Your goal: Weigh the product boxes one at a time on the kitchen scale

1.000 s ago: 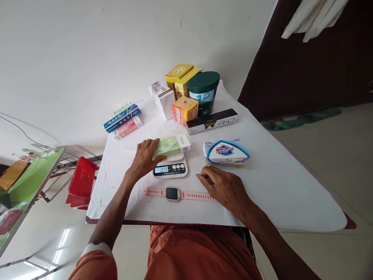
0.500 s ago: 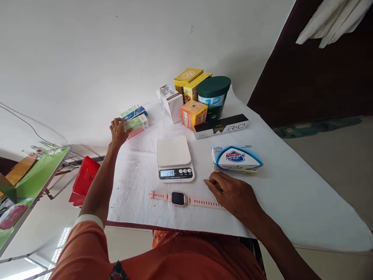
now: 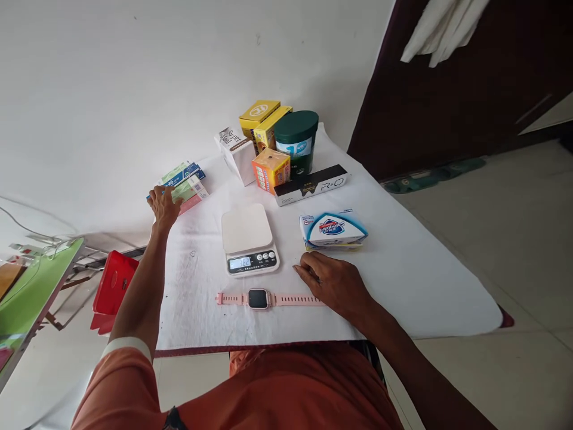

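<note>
My left hand point(image 3: 165, 206) reaches to the table's far left. Its fingers are spread over a pink-and-green box point(image 3: 193, 194) and a blue-and-white box point(image 3: 179, 177) behind it, with the thumb at the pink-and-green one. My right hand point(image 3: 335, 283) rests on the cloth with fingers curled in, and nothing shows in them. Under its edge runs the strap end of a pink smartwatch point(image 3: 258, 298), laid out flat. Just beyond that hand lies a Safeguard soap pack point(image 3: 333, 229). A white digital scale point(image 3: 248, 230) with a lit display stands between my hands, its pan bare.
At the back stand a white box point(image 3: 239, 156), yellow boxes point(image 3: 259, 113), an orange box point(image 3: 271, 170) and a dark green tub point(image 3: 298, 134). Before them lies a long black-and-white box point(image 3: 311, 186). A red container point(image 3: 114, 283) and green table point(image 3: 45, 286) are left.
My left hand has shifted from the pink-and-green box's side to over the boxes. My view has turned slightly right. The scale's digits differ. My right hand stays in place.
</note>
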Available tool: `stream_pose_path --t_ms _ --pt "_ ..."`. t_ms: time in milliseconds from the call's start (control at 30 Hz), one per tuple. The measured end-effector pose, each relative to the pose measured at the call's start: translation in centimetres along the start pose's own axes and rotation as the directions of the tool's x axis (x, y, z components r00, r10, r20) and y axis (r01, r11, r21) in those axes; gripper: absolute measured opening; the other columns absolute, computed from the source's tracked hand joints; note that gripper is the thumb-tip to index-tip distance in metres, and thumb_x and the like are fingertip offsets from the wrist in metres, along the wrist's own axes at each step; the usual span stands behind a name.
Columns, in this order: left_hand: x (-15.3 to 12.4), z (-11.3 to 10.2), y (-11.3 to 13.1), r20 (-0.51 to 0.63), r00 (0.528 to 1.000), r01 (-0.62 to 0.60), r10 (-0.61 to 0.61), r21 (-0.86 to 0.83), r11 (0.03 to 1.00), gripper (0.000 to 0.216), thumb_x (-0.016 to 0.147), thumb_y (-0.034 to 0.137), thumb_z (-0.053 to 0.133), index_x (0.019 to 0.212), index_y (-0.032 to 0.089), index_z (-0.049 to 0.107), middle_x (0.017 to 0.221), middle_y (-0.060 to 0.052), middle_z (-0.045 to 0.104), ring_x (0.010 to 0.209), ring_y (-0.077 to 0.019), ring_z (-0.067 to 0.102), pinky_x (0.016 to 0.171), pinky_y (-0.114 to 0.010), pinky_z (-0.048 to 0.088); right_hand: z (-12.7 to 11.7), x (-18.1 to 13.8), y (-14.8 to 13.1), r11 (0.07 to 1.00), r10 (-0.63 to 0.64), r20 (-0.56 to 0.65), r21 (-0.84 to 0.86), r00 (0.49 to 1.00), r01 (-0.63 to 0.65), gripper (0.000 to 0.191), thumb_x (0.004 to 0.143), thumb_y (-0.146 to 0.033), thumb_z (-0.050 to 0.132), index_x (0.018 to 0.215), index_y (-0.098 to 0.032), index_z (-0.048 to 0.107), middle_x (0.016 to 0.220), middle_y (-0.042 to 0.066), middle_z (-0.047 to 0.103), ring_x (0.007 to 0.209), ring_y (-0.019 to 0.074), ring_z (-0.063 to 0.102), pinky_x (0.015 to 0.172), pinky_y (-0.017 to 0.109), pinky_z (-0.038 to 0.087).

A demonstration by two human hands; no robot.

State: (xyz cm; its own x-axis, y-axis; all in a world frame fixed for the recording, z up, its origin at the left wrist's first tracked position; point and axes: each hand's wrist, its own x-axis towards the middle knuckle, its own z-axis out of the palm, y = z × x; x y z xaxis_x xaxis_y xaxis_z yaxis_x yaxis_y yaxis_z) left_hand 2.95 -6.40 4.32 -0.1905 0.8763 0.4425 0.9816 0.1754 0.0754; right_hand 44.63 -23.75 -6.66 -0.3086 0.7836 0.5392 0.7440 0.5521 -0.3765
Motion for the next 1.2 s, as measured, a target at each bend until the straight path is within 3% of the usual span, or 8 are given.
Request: stream_pose_path --t_ms 167,233,367,467,567,833,1000,1200 --pt "-2.0 -1.6 6.9 -0.068 0.963 -0.27 0.261 -0.218 0.938 0.044 0.086 0.038 0.076 0.125 0.022 0.063 0.132 -0.015 0.059 0.126 -0.0356 0.054 0.106 -0.05 0.042 0.0 0.1 0.0 1.0 0.019 0.019 -0.003 1.0 -0.019 0.028 0.102 -0.026 0.052 0.076 -0.02 0.057 0.069 0.0 0.065 0.056 0.0117 0.051 0.055 0.027 0.029" --pt "-4.1 -2.7 11.5 -0.053 0.878 -0.458 0.475 -0.38 0.804 0.046 0.091 0.047 0.071 0.128 0.022 0.061 0.126 -0.013 0.062 0.117 -0.0292 0.06 0.102 -0.045 0.047 -0.1 0.2 0.0 1.0 0.03 0.033 -0.001 0.999 -0.03 0.027 0.102 -0.026 0.053 0.076 -0.019 0.058 0.07 0.0 0.066 0.057 0.012 0.052 0.056 0.027 0.029" --pt "-9.0 -4.9 20.3 -0.003 0.61 -0.655 0.793 -0.565 0.502 0.068 0.089 0.065 0.067 0.138 0.02 0.055 0.131 -0.014 0.062 0.123 -0.0295 0.058 0.104 -0.047 0.049 -0.1 0.2 -0.1 0.999 0.05 0.057 -0.005 0.997 -0.05 0.027 0.102 -0.027 0.052 0.079 -0.018 0.062 0.073 0.002 0.07 0.059 0.0132 0.058 0.057 0.028 0.03" --pt "-11.7 -5.4 24.6 0.115 0.475 -0.678 0.872 -0.584 0.446 0.081 0.084 0.071 0.069 0.144 0.02 0.05 0.134 -0.016 0.059 0.126 -0.0337 0.056 0.105 -0.052 0.048 0.2 0.0 0.0 0.998 0.053 0.045 -0.027 0.998 -0.051 0.026 0.102 -0.027 0.053 0.082 -0.017 0.067 0.074 0.004 0.073 0.064 0.0156 0.064 0.059 0.028 0.033" --pt "-12.8 -4.6 26.7 0.23 0.429 -0.693 0.873 -0.536 0.482 0.075 0.084 0.063 0.072 0.14 0.018 0.051 0.127 -0.016 0.062 0.121 -0.0341 0.058 0.104 -0.052 0.048 0.5 -0.1 0.1 0.998 0.047 0.031 -0.04 0.998 -0.045 0.023 0.1 -0.026 0.055 0.085 -0.017 0.07 0.074 0.006 0.074 0.066 0.0176 0.066 0.059 0.029 0.034" --pt "-12.9 -4.6 26.2 0.189 0.587 -0.608 0.787 -0.539 0.583 0.052 0.09 0.048 0.07 0.131 0.022 0.053 0.126 -0.011 0.064 0.117 -0.0294 0.062 0.1 -0.048 0.05 0.1 0.2 0.1 0.998 0.057 0.032 0.029 0.998 -0.058 0.023 0.101 -0.024 0.053 0.083 -0.017 0.066 0.077 0.004 0.073 0.063 0.0148 0.064 0.058 0.028 0.032" --pt "-11.8 -6.5 20.2 0.083 0.754 -0.501 0.651 -0.567 0.653 0.054 0.086 0.043 0.078 0.13 0.023 0.055 0.123 -0.009 0.065 0.114 -0.0265 0.063 0.098 -0.044 0.052 -0.2 0.2 0.1 0.998 0.044 0.051 0.048 0.998 -0.047 0.024 0.102 -0.025 0.053 0.08 -0.019 0.06 0.074 0.002 0.068 0.061 0.0131 0.058 0.059 0.027 0.03" --pt "-11.8 -5.9 12.4 0.209 0.864 -0.342 0.458 -0.423 0.839 0.05 0.082 0.039 0.079 0.125 0.024 0.059 0.118 -0.008 0.067 0.109 -0.0289 0.064 0.094 -0.047 0.051 -0.2 0.1 0.1 0.998 0.046 0.078 0.038 0.996 -0.049 0.026 0.102 -0.028 0.051 0.078 -0.021 0.057 0.071 0.001 0.064 0.059 0.0135 0.052 0.058 0.028 0.028"
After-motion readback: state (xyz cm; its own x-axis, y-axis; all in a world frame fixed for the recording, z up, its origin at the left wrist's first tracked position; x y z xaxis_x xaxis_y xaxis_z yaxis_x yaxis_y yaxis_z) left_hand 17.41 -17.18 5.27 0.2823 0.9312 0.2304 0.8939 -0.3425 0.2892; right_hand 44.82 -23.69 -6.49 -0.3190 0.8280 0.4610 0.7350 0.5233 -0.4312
